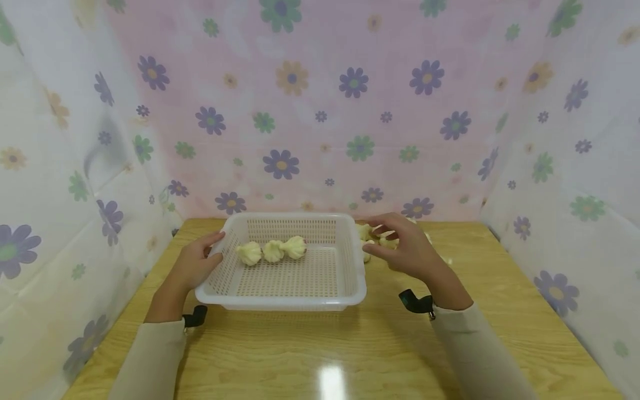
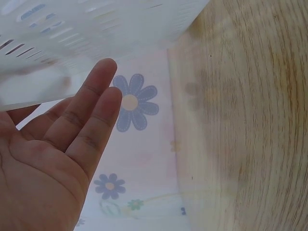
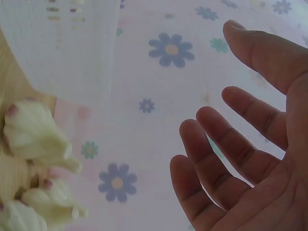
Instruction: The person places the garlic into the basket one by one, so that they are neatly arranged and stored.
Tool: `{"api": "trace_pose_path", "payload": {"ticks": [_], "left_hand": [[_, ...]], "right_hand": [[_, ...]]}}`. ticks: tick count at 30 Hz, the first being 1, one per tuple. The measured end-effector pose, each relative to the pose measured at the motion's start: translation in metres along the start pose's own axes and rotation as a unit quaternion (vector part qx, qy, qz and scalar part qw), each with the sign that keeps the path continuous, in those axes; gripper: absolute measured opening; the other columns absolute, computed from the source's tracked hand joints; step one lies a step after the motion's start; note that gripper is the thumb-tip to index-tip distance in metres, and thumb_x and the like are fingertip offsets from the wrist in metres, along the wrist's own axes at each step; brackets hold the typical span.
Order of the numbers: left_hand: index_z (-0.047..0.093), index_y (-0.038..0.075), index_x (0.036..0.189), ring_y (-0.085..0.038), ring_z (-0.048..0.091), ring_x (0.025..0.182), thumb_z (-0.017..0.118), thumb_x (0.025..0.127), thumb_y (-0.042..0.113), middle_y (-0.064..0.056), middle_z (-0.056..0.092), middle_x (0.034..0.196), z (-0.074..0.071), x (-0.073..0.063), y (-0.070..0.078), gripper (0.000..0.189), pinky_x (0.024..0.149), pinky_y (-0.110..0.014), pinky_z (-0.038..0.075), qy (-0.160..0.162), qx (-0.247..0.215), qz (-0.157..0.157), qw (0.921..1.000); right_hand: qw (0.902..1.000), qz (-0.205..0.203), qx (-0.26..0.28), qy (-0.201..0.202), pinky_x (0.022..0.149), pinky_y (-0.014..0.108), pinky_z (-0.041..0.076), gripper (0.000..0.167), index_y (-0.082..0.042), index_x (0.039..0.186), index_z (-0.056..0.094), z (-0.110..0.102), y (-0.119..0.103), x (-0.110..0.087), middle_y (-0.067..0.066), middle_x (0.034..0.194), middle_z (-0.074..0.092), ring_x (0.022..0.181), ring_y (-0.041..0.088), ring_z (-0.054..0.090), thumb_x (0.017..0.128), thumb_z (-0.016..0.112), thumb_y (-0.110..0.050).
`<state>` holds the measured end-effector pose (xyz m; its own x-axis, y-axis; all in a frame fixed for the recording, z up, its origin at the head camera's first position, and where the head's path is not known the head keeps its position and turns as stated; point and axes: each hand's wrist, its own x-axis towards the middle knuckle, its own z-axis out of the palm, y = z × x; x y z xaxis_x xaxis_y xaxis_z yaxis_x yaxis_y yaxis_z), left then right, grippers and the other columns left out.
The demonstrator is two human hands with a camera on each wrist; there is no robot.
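A white plastic basket [image 1: 280,301] with slotted walls is in the middle of the head view. Inside it, toward the back left, three pale garlic bulbs [image 1: 273,251] lie in a row. My left hand [image 1: 192,264] holds the basket's left rim; in the left wrist view two fingers [image 2: 91,108] extend outside the wall, while the thumb is hidden. Just beyond the right rim, my right hand [image 1: 407,247] hovers with spread, slightly bent fingers and nothing in them. Several more garlic bulbs [image 1: 387,241] lie on the table behind that hand, partly covered by it.
The wooden table [image 1: 280,350] carries everything. Flower-print cloth [image 1: 320,100] hangs close along its back and both sides. In the right wrist view, loose garlic bulbs [image 3: 36,134] sit close beside the basket's side [image 3: 62,53].
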<state>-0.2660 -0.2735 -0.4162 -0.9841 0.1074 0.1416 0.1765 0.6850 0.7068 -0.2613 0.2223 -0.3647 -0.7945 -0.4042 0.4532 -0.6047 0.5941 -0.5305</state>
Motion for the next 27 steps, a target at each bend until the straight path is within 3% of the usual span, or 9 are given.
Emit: {"api": "trace_pose_path", "payload": {"ticks": [4, 11, 17, 27], "left_hand": [[0.04, 0.009, 0.16, -0.052, 0.056, 0.132, 0.055, 0.1, 0.019, -0.02, 0.032, 0.167, -0.002, 0.0, 0.001, 0.062, 0.077, -0.044, 0.064, 0.002, -0.005, -0.004, 1.0], [0.042, 0.01, 0.159, -0.051, 0.053, 0.135, 0.055, 0.1, 0.02, -0.019, 0.034, 0.166, -0.004, 0.002, 0.001, 0.061, 0.089, -0.052, 0.061, 0.008, 0.021, -0.005, 0.9997], [0.042, 0.008, 0.158, -0.049, 0.056, 0.132, 0.054, 0.1, 0.019, -0.017, 0.033, 0.167, -0.003, 0.002, 0.004, 0.061, 0.086, -0.048, 0.062, 0.008, 0.019, -0.002, 0.9998], [0.041, 0.009, 0.159, -0.048, 0.057, 0.133, 0.054, 0.101, 0.019, -0.015, 0.032, 0.168, 0.0, 0.001, -0.001, 0.061, 0.088, -0.049, 0.062, 0.005, 0.012, -0.003, 0.9999]], "right_hand": [[0.9997, 0.019, -0.016, 0.008, 0.09, 0.05, 0.058, 0.055, -0.026, 0.141, 0.062, -0.012, 0.007, -0.007, -0.001, 0.135, 0.064, 0.116, 0.026, 0.065, 0.091, 0.079, -0.04], [0.9974, 0.059, -0.034, 0.025, 0.093, 0.051, 0.057, 0.055, -0.027, 0.142, 0.061, -0.027, 0.028, -0.022, -0.002, 0.138, 0.063, 0.117, 0.025, 0.065, 0.091, 0.079, -0.038], [0.9948, 0.081, -0.054, 0.029, 0.095, 0.058, 0.054, 0.058, -0.02, 0.146, 0.057, -0.041, 0.045, -0.037, 0.009, 0.142, 0.059, 0.122, 0.035, 0.061, 0.095, 0.074, -0.042], [0.9839, 0.172, -0.046, 0.015, 0.099, 0.062, 0.049, 0.068, -0.019, 0.151, 0.052, -0.07, 0.09, -0.064, 0.014, 0.151, 0.052, 0.13, 0.041, 0.054, 0.094, 0.071, -0.051]]}}
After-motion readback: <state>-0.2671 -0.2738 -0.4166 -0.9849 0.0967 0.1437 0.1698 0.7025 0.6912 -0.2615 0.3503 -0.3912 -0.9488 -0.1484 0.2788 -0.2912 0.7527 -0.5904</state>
